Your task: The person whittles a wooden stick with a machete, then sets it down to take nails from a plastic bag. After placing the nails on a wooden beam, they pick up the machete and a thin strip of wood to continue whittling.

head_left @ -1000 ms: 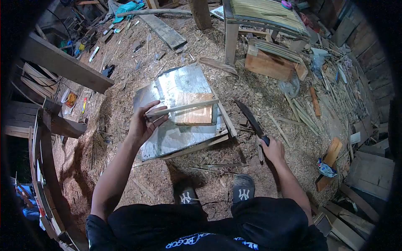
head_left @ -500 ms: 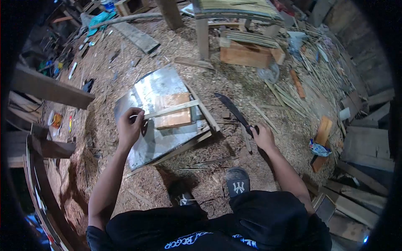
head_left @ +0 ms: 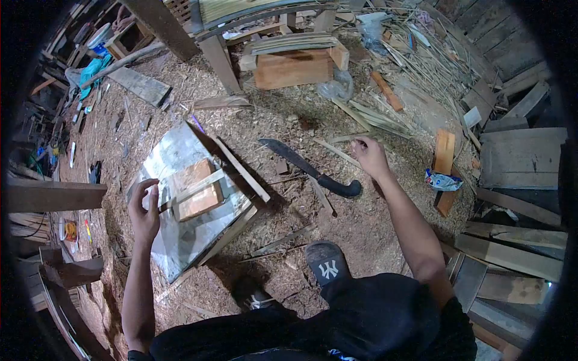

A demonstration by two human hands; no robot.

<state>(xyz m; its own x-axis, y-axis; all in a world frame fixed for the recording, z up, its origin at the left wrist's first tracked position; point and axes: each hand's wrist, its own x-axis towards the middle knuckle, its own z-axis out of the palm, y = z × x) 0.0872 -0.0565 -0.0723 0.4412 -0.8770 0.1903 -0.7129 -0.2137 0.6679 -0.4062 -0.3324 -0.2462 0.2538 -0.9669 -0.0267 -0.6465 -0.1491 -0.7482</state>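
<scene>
My left hand is beside the left end of a thin wooden strip, its fingers curved and a little apart, holding nothing that I can make out. The strip lies across a wooden block on a tilted metal-topped board. My right hand is empty above the ground, fingers loosely bent. Below and left of it, a machete with a dark curved handle lies on the wood shavings, not touched by either hand.
Near the far bench lie a reddish plank and a plastic bag. Thin sticks are heaped at the upper right. A blue-white packet sits on a wood piece at right. My sandalled feet are below the machete.
My right hand has let go of the machete and moved up, away from its handle. My left hand has come off the strip's end. The view has shifted to the right.
</scene>
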